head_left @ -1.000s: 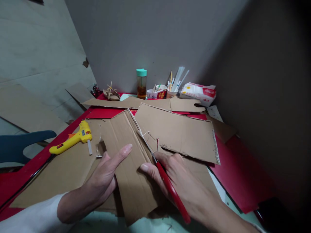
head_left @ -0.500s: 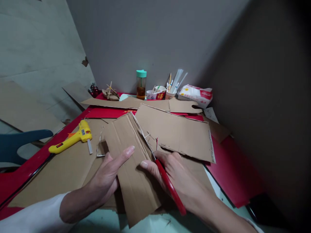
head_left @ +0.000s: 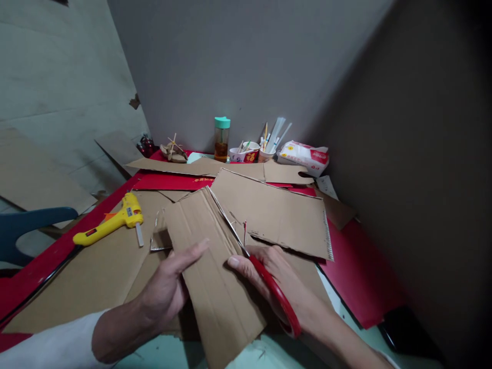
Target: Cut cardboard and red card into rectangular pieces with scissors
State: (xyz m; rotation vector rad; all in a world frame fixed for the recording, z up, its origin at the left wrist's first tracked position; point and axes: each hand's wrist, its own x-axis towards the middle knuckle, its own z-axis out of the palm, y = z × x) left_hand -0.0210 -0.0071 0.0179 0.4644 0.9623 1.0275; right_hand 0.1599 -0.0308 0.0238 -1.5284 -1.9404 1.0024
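My left hand (head_left: 165,287) grips the left side of a long cardboard strip (head_left: 209,266), thumb on top and fingers under it. My right hand (head_left: 280,279) is closed round red-handled scissors (head_left: 274,292), whose blades run along the strip's right edge. The blades point away from me, toward a wide cardboard sheet (head_left: 277,212) lying just beyond.
A yellow glue gun (head_left: 109,225) lies on flat cardboard at the left. Along the wall stand a bottle with a teal cap (head_left: 221,138), cups with sticks and straws (head_left: 251,151), a white packet (head_left: 303,156) and a small stick model (head_left: 172,149). A blue chair (head_left: 26,230) is at far left.
The strip has swung a little clockwise in my left hand. The scissors have advanced slightly along its right edge, and the view has tilted up a bit.
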